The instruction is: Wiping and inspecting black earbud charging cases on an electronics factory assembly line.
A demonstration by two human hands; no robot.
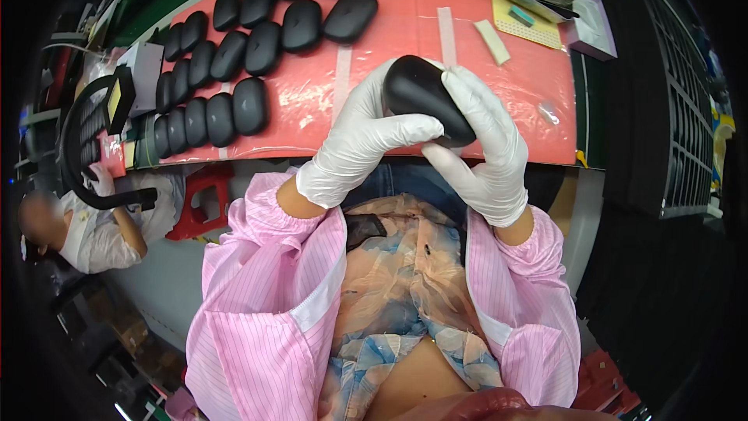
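Over the near edge of the red-covered surface (538,78), a rounded black case (419,92) is held up. The left grip (360,136) is closed around its left side, thumb across the lower end; the right grip (491,144) curls along its right edge. The step seems to be two-handed handling of one piece; the next move calls for steady hold on that smooth shell. Its underside is hidden; right-thumb contact is unclear.

Black object (421,93); white gloves (348,142); pink striped jacket (261,355); coral-red mat (300,121)
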